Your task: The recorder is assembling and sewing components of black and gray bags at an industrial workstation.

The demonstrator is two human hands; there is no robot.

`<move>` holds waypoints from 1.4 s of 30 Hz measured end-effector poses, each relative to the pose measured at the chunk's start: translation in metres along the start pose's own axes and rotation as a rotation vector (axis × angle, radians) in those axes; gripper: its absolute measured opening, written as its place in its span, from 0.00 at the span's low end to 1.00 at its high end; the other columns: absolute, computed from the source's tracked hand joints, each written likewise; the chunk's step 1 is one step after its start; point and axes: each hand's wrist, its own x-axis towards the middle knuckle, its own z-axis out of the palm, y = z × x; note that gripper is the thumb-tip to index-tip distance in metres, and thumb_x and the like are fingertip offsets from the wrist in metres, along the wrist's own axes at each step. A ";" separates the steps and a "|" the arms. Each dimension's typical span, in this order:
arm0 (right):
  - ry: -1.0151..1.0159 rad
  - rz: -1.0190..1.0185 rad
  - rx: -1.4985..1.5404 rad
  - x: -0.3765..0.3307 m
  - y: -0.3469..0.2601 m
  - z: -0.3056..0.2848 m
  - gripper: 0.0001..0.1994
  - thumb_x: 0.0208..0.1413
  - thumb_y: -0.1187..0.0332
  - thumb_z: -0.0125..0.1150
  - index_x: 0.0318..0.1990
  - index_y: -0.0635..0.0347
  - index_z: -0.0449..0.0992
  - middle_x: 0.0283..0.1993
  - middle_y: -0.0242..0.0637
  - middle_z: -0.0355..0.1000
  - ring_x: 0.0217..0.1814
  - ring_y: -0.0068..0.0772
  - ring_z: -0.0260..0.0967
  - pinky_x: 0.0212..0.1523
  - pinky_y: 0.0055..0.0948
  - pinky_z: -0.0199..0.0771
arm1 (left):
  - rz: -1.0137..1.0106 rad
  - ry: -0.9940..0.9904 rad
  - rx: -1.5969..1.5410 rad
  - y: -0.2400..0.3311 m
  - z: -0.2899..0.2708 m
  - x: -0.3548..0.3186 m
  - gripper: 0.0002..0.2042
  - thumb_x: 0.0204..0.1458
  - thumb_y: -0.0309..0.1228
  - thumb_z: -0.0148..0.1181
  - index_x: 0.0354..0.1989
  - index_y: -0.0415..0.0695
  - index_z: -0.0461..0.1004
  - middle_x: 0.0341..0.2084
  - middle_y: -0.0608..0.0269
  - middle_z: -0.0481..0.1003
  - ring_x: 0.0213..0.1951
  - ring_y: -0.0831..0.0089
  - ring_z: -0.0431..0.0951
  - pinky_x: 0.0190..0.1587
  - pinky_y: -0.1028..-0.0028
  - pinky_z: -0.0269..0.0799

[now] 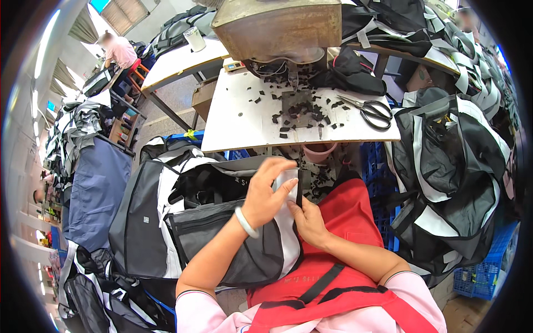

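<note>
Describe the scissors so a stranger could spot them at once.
Find the white worktable beneath the boxy, tan machine. Near its right edge, beside the scattered black scraps, lie the scissors. Unlike those scraps and the soft black fabric bundle behind, they have metal blades and two rounded black handle loops.

The bag [211, 233] lies in front of the bench [233, 122], the left hand [264, 194] and right hand [311, 222] at its right edge. On the bench, scissors [361, 105] lie right of scattered scraps [302, 108], the sewing machine [277, 30] behind; further back, left, a cup [194, 40] stands on another bench [177, 64].
</note>
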 end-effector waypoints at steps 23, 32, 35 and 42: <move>0.073 -0.292 -0.441 0.186 -0.122 -0.148 0.15 0.53 0.68 0.64 0.44 0.69 0.79 0.34 0.43 0.79 0.35 0.25 0.73 0.40 0.27 0.72 | -0.685 0.063 -0.615 0.001 0.035 0.107 0.23 0.55 0.51 0.57 0.36 0.39 0.74 0.19 0.73 0.66 0.17 0.83 0.62 0.15 0.78 0.50; 0.023 -0.281 -0.530 0.207 -0.126 -0.149 0.14 0.53 0.73 0.64 0.45 0.73 0.78 0.36 0.39 0.78 0.38 0.20 0.71 0.41 0.23 0.71 | -0.779 0.032 -0.677 -0.012 0.033 0.123 0.22 0.54 0.50 0.57 0.41 0.40 0.75 0.26 0.71 0.73 0.22 0.82 0.64 0.20 0.78 0.53; 0.006 -0.290 -0.546 0.207 -0.128 -0.152 0.13 0.53 0.72 0.64 0.44 0.73 0.78 0.35 0.40 0.78 0.36 0.21 0.71 0.40 0.24 0.71 | -0.763 0.026 -0.724 -0.007 0.036 0.121 0.21 0.54 0.49 0.57 0.42 0.42 0.75 0.24 0.73 0.71 0.21 0.83 0.64 0.19 0.78 0.51; -0.037 -0.306 -0.549 0.196 -0.112 -0.149 0.13 0.53 0.67 0.63 0.41 0.68 0.79 0.32 0.42 0.77 0.33 0.26 0.71 0.39 0.28 0.71 | -0.781 0.042 -0.614 -0.018 0.037 0.103 0.23 0.55 0.53 0.57 0.40 0.42 0.75 0.22 0.72 0.70 0.21 0.84 0.64 0.19 0.80 0.52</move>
